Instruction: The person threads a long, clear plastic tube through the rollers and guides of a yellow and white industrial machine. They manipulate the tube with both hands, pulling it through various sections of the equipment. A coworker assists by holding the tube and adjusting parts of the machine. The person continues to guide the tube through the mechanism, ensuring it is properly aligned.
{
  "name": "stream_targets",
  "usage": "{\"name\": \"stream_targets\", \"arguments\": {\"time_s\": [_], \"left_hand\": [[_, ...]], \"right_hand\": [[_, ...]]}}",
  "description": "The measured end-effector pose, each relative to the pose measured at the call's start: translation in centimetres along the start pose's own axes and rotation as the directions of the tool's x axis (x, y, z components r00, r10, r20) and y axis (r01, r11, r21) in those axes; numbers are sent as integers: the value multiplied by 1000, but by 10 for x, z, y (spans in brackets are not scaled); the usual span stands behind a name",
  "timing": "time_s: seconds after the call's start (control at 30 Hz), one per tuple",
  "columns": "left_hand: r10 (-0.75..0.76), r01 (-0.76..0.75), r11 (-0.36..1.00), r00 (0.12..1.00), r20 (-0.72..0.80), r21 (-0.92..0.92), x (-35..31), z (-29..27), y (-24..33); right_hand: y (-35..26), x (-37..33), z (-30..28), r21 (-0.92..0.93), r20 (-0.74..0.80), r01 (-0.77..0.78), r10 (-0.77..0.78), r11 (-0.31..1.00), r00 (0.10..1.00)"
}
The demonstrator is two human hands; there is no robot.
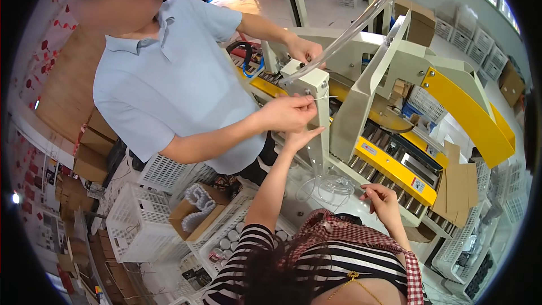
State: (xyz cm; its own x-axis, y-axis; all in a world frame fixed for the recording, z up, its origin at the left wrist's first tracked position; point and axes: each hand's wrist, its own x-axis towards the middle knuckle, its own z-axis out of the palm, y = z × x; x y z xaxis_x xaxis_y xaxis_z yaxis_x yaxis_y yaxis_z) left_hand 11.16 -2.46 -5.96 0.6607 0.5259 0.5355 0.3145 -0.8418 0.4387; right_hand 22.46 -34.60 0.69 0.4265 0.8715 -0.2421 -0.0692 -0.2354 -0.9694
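My left hand reaches up to the cream metal column of a machine. One of its fingers is stretched out against the column's side, and the co-worker's hand partly covers the rest. Lower right, my right hand hovers beside the yellow rail with loosely bent fingers and nothing visible in them. A coil of clear tubing lies between my arms. A person in a light blue shirt pinches a thin white strip at the column; their other hand is behind its top.
A roller conveyor with yellow sides runs under the machine. A thick clear hose crosses above. White plastic crates and a cardboard box stand at the left. A curved yellow guard juts out at the right.
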Motion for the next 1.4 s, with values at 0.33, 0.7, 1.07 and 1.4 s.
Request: {"name": "stream_targets", "arguments": {"time_s": [0.33,0.7,1.07,1.4], "left_hand": [[-359,358,901,932,43,-244,-4,-3,12],[-347,342,908,938,22,-240,-5,-6,16],[-236,239,970,970,-60,38,-11,18,-13],[-401,399,888,915,38,-227,-8,8,0]], "right_hand": [[16,3,44,-28,51,-12,13,1000,999],[50,-14,86,-92,95,156,-147,983,985],[48,-14,84,-172,98,198,-183,965,978],[51,-9,81,-146,123,181,-164,973,979]]}}
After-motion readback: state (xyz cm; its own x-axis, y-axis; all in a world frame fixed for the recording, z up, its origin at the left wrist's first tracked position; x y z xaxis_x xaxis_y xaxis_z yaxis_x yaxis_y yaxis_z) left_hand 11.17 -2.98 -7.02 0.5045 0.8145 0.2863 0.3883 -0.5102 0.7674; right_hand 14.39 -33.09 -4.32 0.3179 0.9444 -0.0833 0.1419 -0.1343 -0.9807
